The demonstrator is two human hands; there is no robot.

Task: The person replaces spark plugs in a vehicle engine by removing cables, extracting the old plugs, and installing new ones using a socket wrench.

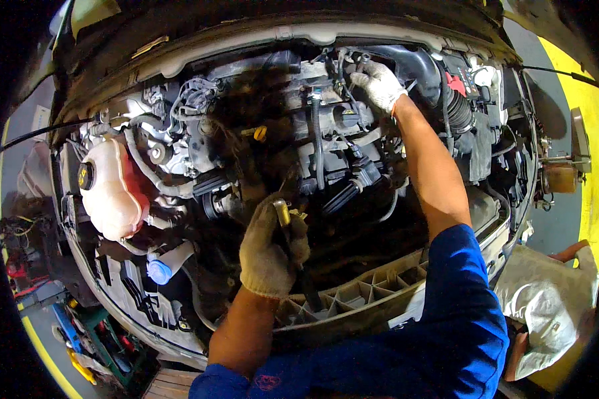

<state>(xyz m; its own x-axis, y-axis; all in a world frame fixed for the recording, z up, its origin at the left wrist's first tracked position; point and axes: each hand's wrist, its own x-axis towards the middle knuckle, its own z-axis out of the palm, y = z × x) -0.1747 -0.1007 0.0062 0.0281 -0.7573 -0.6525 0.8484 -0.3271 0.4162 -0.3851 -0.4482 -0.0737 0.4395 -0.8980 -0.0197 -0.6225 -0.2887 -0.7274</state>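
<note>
My left hand [267, 256], in a soiled work glove, is closed round a dark tool with a short, shiny yellowish metal cylinder [283, 213] at its top. Most of that tool is hidden by the fingers, so its kind does not show. It is above the front of the engine [343, 116]. My right hand [383, 88], in a whiter glove, reaches to the back of the engine with fingers curled together. Beside its fingertips stands a small round metal piece [364, 60]; whether they grip it is unclear. A yellow dipstick handle [259, 134] sits left of centre.
A whitish coolant tank [112, 189] with a black cap and a blue-capped filler neck [160, 270] are on the left. The battery [460, 76] with a red terminal cover and a ribbed air hose [459, 113] are on the right. Another person [546, 306] crouches at lower right.
</note>
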